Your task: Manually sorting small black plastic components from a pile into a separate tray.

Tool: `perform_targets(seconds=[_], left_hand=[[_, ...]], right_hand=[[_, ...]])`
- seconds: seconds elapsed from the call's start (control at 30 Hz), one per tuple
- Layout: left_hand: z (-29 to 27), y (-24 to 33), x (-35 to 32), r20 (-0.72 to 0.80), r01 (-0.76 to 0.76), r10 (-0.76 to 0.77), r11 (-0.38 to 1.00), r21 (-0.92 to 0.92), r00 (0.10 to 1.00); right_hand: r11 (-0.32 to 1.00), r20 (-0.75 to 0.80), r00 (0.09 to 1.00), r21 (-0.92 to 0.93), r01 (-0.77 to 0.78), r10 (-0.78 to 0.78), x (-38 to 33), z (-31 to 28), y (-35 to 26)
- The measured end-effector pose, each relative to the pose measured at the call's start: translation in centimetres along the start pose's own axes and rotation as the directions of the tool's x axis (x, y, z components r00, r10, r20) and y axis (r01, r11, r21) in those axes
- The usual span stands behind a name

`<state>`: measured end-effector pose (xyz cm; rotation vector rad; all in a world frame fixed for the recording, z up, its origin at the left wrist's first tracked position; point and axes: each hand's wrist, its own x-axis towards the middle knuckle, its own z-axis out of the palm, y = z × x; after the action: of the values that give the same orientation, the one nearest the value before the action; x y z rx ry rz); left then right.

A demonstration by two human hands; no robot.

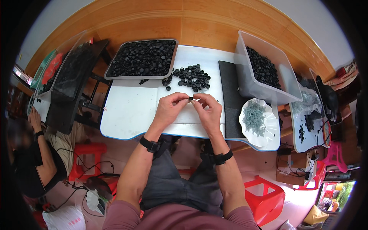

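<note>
I've got a tiny black piece (191, 98) pinched in the fingers (179, 96) of both hands, dead center of the frame. Loose black caps (193, 76) sit just above on the tabletop (130, 105).

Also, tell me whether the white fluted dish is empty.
Not empty: a heap of small grey-green pieces covers much of the white dish, with its right and lower rim showing bare.

Red stool (268, 205) (pink stool (336, 156) farther right)
</note>
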<state>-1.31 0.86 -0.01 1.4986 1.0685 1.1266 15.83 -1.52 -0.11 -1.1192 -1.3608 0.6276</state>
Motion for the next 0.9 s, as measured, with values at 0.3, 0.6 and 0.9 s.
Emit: perform_targets(seconds=[0.3,0.6,0.9], left_hand=[[-0.2,-0.1,0.1,0.018,0.010,-0.010,1.000,0.015,1.000],[0.1,-0.8,0.1,-0.020,-0.006,0.006,1.000,0.016,1.000],[-0.5,-0.5,0.7,-0.322,-0.040,0.234,0.859,0.511,0.917]], right_hand=[[1.000,0.034,0.999,0.003,-0.015,0.015,0.1,0.1,-0.6],[0.992,0.051,0.991,0.018,-0.129,0.128,0.1,0.3,0.5],[0.989,-0.081,0.989,0.084,-0.120,0.127,0.3,0.4,1.1]])
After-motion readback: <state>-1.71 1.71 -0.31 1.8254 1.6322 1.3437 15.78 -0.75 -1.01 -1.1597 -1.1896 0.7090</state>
